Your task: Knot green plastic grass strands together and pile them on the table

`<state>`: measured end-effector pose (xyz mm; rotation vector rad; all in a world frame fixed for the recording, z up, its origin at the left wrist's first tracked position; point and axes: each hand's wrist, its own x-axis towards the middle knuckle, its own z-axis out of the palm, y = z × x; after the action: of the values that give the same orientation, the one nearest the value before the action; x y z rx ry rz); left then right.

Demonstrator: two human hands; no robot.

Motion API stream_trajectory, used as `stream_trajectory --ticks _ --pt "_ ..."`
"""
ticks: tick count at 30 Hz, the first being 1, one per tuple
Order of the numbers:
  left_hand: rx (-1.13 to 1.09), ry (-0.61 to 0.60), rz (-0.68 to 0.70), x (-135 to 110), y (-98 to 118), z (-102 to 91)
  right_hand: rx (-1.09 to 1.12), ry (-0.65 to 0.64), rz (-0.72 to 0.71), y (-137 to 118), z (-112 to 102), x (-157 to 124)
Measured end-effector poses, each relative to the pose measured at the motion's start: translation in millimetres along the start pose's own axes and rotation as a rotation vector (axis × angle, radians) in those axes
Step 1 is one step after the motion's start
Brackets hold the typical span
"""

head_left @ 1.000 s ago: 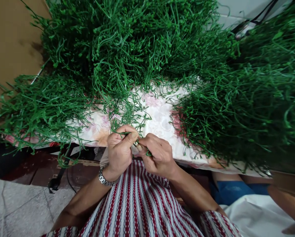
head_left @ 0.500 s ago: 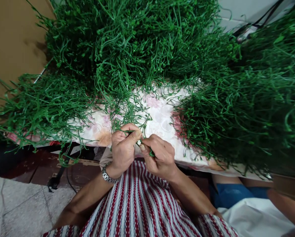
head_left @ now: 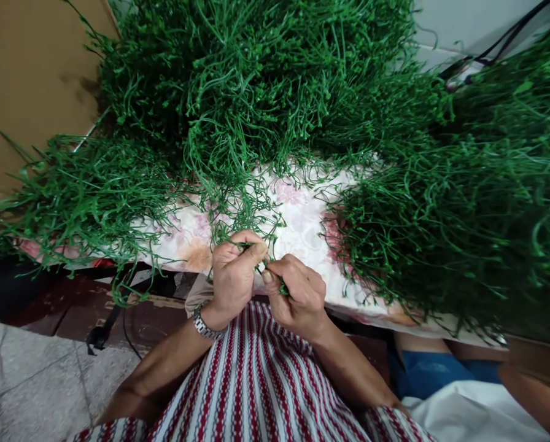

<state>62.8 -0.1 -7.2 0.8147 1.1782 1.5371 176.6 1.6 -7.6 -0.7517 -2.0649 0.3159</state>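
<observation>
My left hand (head_left: 233, 273) and right hand (head_left: 299, 296), just beside each other, pinch thin green stems (head_left: 283, 286) at the near edge of the counter (head_left: 298, 236). A big heap (head_left: 256, 73) lines the far edge, another pile (head_left: 463, 209) the right end.

Beyond our bare right hand (head_left: 298, 294) we have passing room over the white, pink-flowered cloth (head_left: 302, 218), up to the tall, tangled heap of thin green stems (head_left: 256, 86). A broad, dark-green stem pile (head_left: 431, 233) blocks our right, a low, loose green stem pile (head_left: 95, 190) our left, and curly green sprigs (head_left: 247, 209) clutter the cloth before our bare left hand (head_left: 233, 276).
</observation>
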Motion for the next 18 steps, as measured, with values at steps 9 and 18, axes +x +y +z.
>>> stream_trajectory --ticks 9,18 --pt "0.011 -0.001 0.0 3.6 -0.4 -1.0 -0.042 -0.002 0.006 -0.4 5.1 -1.8" --pt "-0.15 -0.068 -0.042 6.2 9.6 -1.3 0.182 -0.031 0.183 7.1 0.7 1.0"
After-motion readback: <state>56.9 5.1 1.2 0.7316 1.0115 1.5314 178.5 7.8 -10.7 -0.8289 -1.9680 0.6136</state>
